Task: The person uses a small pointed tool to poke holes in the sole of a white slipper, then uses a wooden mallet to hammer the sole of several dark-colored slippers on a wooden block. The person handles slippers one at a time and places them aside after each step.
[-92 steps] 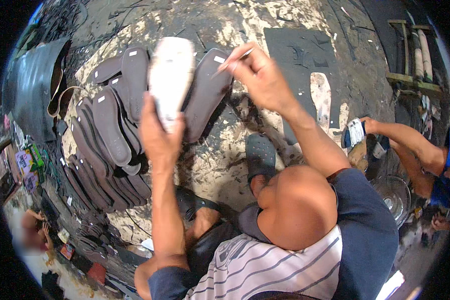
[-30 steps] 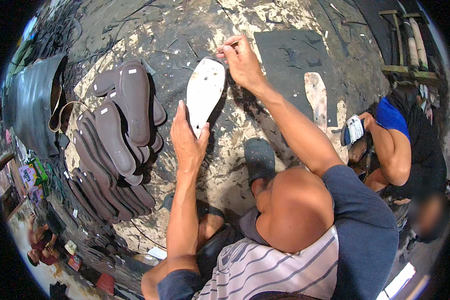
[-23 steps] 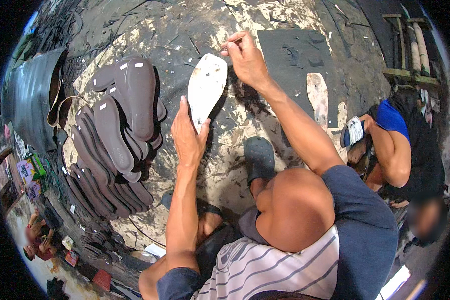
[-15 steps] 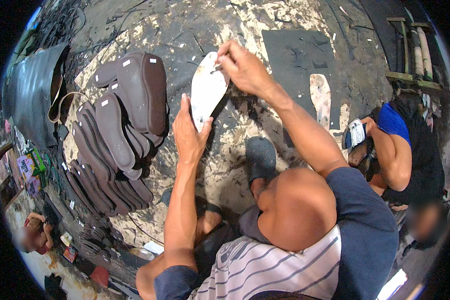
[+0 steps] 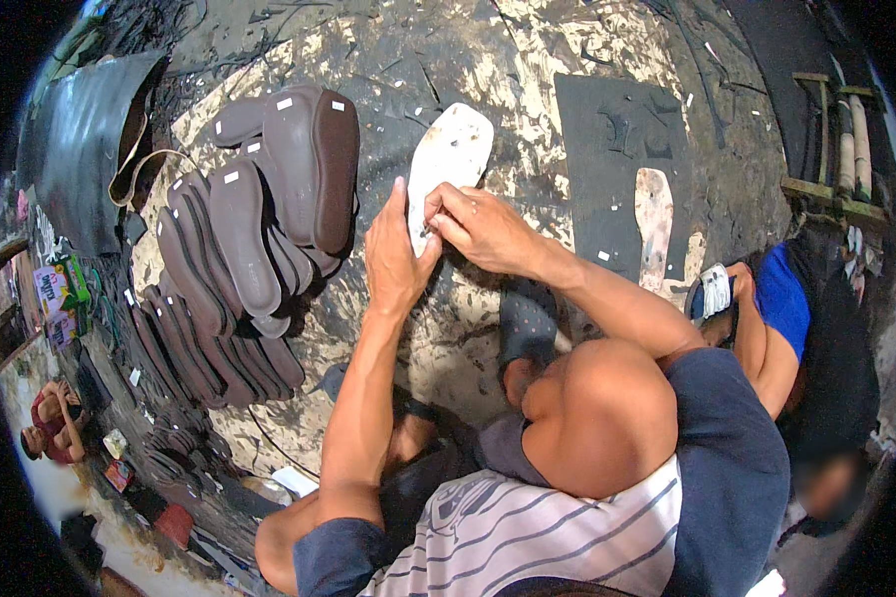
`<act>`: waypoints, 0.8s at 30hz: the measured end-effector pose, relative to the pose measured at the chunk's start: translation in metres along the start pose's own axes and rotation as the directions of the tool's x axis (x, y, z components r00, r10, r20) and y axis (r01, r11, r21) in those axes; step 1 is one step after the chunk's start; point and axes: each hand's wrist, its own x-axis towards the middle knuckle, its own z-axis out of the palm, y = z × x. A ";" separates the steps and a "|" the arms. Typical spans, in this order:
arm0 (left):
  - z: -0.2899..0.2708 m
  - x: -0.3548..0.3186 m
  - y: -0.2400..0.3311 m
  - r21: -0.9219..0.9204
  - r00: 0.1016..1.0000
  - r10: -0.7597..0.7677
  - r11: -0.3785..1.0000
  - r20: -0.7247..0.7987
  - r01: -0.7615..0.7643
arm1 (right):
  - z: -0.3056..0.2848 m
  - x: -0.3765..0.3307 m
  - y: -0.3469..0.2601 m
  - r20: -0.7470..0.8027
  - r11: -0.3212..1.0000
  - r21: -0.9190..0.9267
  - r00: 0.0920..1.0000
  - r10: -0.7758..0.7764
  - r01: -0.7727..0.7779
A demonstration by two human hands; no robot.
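Observation:
A white sole-shaped piece [image 5: 452, 149] with dark specks is held over the floor, its broad end pointing away from me. My left hand [image 5: 396, 255] grips its narrow end, fingers along the left edge and thumb on the near side. Bent over that same end, my right hand [image 5: 483, 234] has thumb and fingertips pinched together against the piece. Whatever lies in that pinch is too small and covered to make out. To the left of my hands are stacked brown shoe soles [image 5: 242, 239], several with small white labels.
A dark flat sheet [image 5: 617, 129] lies at the right, with another pale sole-shaped piece [image 5: 653, 217] on its near end. A co-worker's arm [image 5: 767, 338] is close on my right. A curved dark sheet [image 5: 85, 149] stands far left. Scraps litter the stained floor [image 5: 368, 60].
My right hand has moved from the broad end of the white sole-shaped piece down to its narrow end. The left hand keeps its hold. The whole view has shifted slightly.

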 end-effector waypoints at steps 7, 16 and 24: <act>-0.084 0.013 -0.022 0.453 0.964 0.049 0.888 -0.262 0.078 | -0.086 0.018 0.024 -0.529 0.925 0.379 0.814 0.239 -0.025; 0.009 -0.009 0.001 0.036 1.000 -0.030 0.999 -0.004 0.030 | -0.046 0.061 0.069 -0.477 0.881 0.468 0.821 0.315 -0.066; 0.012 -0.009 -0.007 0.072 1.000 -0.025 0.997 0.016 0.024 | -0.042 0.042 0.048 -0.383 0.975 0.136 0.898 0.217 -0.178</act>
